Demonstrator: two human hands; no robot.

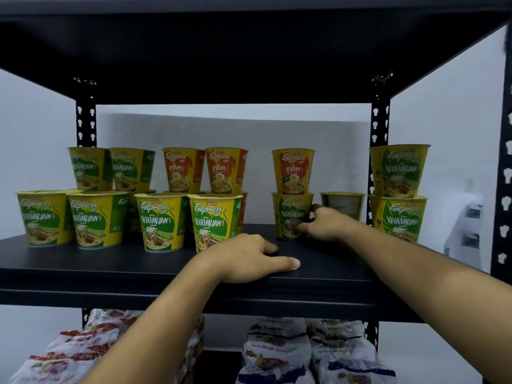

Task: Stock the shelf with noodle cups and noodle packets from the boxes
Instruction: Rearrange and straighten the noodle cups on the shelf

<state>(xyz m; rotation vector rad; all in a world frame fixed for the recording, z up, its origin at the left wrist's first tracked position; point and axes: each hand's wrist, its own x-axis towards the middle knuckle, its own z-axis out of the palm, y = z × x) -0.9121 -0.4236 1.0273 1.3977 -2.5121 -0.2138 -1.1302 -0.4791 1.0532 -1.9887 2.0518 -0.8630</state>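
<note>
Green-and-yellow vegetarian noodle cups and orange ayam noodle cups stand in stacks on the black shelf (83, 261). My right hand (322, 224) reaches far in and grips a vegetarian cup (288, 214) that carries an ayam cup (293, 171) on top. Just behind my right hand stands another cup (342, 203) with its back label showing. My left hand (246, 259) rests flat on the shelf board near its front edge, fingers straight, just right of a front vegetarian cup (213, 221). Noodle packets lie on the shelf below, white-and-red ones (74, 353) at left.
A two-high stack of vegetarian cups (399, 192) stands at the right end by the black upright (378, 151). The upper shelf board (221, 51) hangs low overhead. White-and-blue packets (304, 353) lie below at right. A white wall is behind.
</note>
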